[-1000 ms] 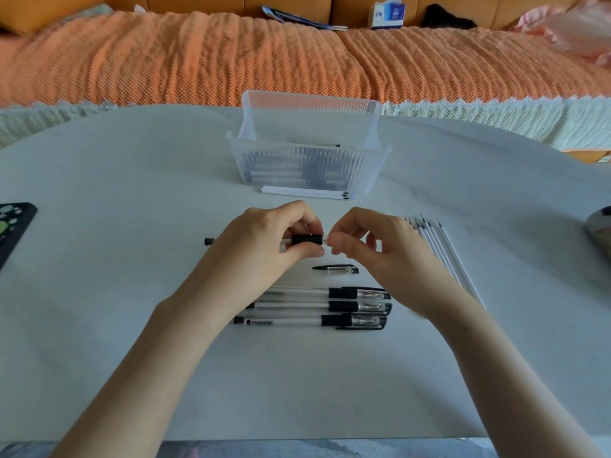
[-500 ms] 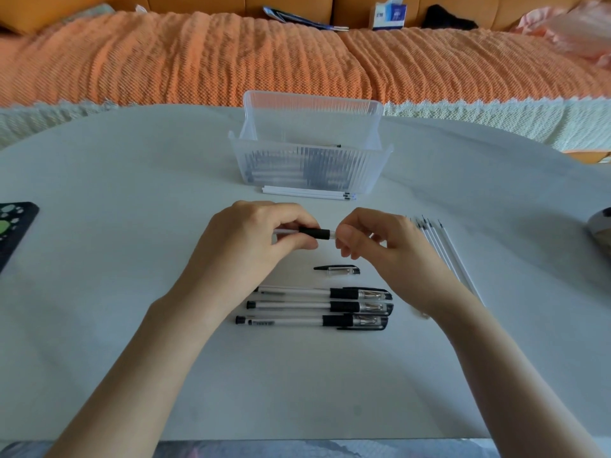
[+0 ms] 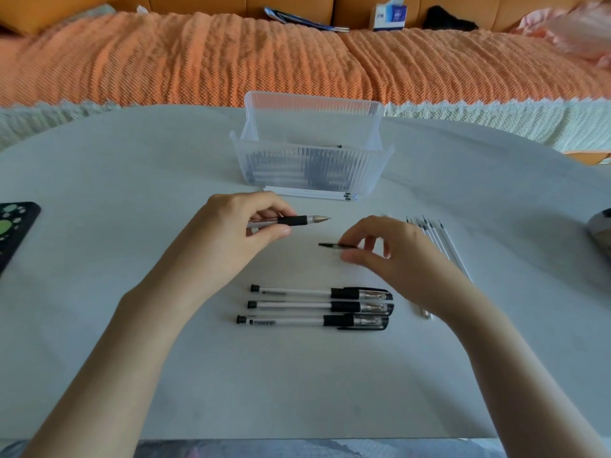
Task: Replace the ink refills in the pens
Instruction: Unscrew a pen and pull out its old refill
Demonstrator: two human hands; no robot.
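My left hand [image 3: 231,233] grips an uncapped pen [image 3: 299,220] by its barrel, above the table, with the black grip and metal tip pointing right. To its right, my right hand [image 3: 393,256] pinches a black pen cap [image 3: 335,246] by its right end, lifted slightly off the table. Three capped pens [image 3: 317,307] lie side by side nearer me, caps to the right. Several white refills [image 3: 439,246] lie in a row beyond my right hand, partly hidden by it. More white refills [image 3: 310,194] lie against the front of a clear plastic box [image 3: 314,163].
The clear box holds several more pens behind its ribbed wall. A dark phone [image 3: 15,233] lies at the table's left edge, and a grey object [image 3: 600,226] at the right edge. An orange sofa [image 3: 198,61] runs behind the white table [image 3: 132,180].
My hands have parted. The left hand moved slightly left with the pen, whose metal tip now shows. The right hand let go of the tip end, dropped to the table and picked up the cap.
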